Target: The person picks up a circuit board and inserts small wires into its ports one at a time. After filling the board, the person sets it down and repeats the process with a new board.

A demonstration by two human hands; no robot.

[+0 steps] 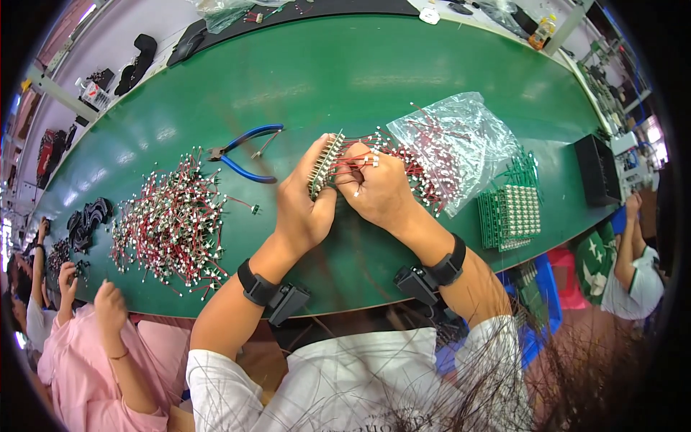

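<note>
My left hand (299, 209) is closed around a narrow circuit board strip (327, 163), held tilted above the table with a row of small pale parts along it. Close against it, my right hand (383, 189) is curled in a pinch on thin red wire leads (368, 160) with small white connectors. Several of these wires stick out past its fingers towards the board. Whether any wire touches the board is hidden between the fingers.
On the green table (302, 72) lie blue-handled cutters (248, 132), a big heap of wired connectors (173, 227), and a clear plastic bag (461, 137) with more wires. Stacked circuit boards (511, 216) and a black bin (597, 169) stand right. Co-workers (108, 345) sit at both sides.
</note>
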